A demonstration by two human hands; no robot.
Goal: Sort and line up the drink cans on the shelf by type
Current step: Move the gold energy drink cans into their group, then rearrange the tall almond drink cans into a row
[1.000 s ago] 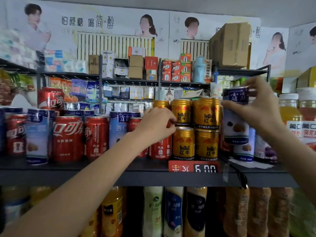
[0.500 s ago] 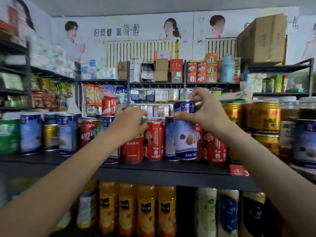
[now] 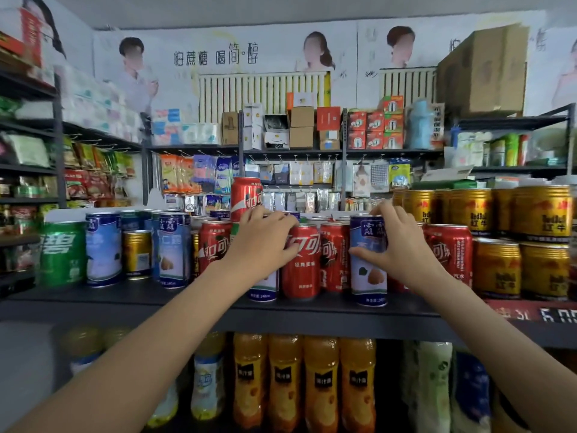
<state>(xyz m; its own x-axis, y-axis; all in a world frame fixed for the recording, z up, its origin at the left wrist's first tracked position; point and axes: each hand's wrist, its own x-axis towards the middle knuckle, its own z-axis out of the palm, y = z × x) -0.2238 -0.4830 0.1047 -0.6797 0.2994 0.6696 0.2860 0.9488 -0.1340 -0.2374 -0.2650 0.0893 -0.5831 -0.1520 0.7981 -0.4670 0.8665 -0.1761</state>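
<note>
My right hand (image 3: 402,245) grips a blue-and-white can (image 3: 368,264) from its right side. That can stands at the front edge of the dark shelf (image 3: 312,310), between red cola cans (image 3: 449,254). My left hand (image 3: 262,242) curls around a second, half-hidden blue-and-white can (image 3: 263,289), of which only the bottom shows. Its fingertips touch a red cola can (image 3: 301,260) beside it. More blue-and-white cans (image 3: 173,248) stand at the left, mixed with red cola cans (image 3: 214,245).
Gold cans (image 3: 543,214) are stacked in two layers at the right. A green can (image 3: 62,254) and a small gold can (image 3: 137,254) stand at the left. One red cola can (image 3: 246,195) sits on top of others. Juice bottles (image 3: 284,379) fill the shelf below.
My right hand has carried the blue-and-white can leftward from beside the gold cans and lowered it onto the shelf front. My left hand has shifted left onto another can. The view has swung left.
</note>
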